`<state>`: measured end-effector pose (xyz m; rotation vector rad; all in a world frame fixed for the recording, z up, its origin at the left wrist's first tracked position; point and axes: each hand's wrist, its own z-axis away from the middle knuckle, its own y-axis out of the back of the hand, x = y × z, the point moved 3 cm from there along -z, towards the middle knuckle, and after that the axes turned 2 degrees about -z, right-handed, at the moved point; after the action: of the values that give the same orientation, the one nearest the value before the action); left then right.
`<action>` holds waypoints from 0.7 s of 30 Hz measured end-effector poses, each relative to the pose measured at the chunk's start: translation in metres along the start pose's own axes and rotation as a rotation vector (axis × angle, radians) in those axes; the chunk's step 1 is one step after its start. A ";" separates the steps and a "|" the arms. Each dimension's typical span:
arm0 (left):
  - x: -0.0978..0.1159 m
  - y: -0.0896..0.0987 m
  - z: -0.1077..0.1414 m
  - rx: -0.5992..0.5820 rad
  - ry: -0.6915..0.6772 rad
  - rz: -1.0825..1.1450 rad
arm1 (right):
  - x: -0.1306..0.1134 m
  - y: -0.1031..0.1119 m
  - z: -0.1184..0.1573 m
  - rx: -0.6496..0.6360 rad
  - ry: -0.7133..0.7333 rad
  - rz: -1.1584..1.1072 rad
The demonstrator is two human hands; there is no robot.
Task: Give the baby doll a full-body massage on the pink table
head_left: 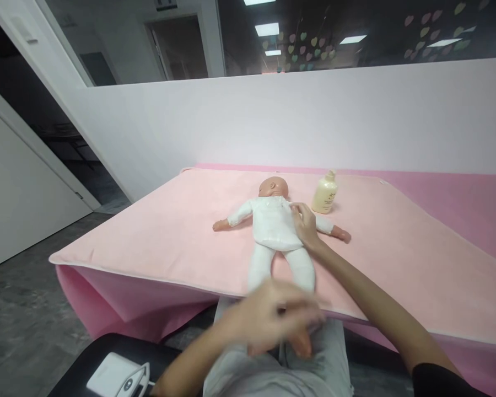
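Note:
A baby doll lies on its back with its arms spread, its head turned to one side and its feet hanging over the table's near edge. It has a white top and white legs. My right hand is at the doll's chest and upper arm on the right side, with bent fingers closed against the white cloth there. Closer to me, my left hand is smeared by motion in front of the doll's lower legs. It hides part of them, and its finger shape does not show clearly.
A pale yellow bottle stands just beyond the doll's arm on the right. Pink cloth covers the table, against a white wall. A white device lies on a black seat at the lower left.

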<state>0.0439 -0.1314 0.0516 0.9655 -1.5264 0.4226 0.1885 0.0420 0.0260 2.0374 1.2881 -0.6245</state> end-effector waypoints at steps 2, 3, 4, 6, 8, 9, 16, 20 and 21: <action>0.007 0.040 -0.039 0.318 -0.112 -0.221 | -0.008 0.008 0.012 -0.079 0.147 0.069; 0.004 0.061 -0.059 0.494 -0.144 -0.333 | -0.011 0.010 0.016 -0.125 0.241 0.112; -0.003 0.080 -0.078 0.621 -0.140 -0.451 | -0.013 0.012 0.020 -0.170 0.340 0.154; -0.028 0.110 -0.110 0.696 -0.060 -0.692 | -0.016 0.013 0.023 -0.239 0.519 0.226; -0.060 0.132 -0.126 0.720 0.031 -0.773 | -0.015 0.014 0.024 -0.280 0.647 0.273; -0.074 0.140 -0.128 0.746 0.048 -0.757 | -0.015 0.014 0.023 -0.298 0.688 0.292; -0.116 0.151 -0.110 0.793 0.029 -0.619 | -0.010 0.017 0.013 -0.512 0.613 0.410; -0.115 0.152 -0.111 0.774 0.031 -0.637 | -0.016 0.017 0.011 -0.593 0.550 0.410; -0.115 0.152 -0.111 0.772 0.020 -0.645 | -0.017 0.016 0.011 -0.604 0.542 0.415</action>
<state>-0.0094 0.0782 0.0072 1.9639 -0.9339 0.5527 0.1961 0.0190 0.0343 1.9014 1.0909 0.4895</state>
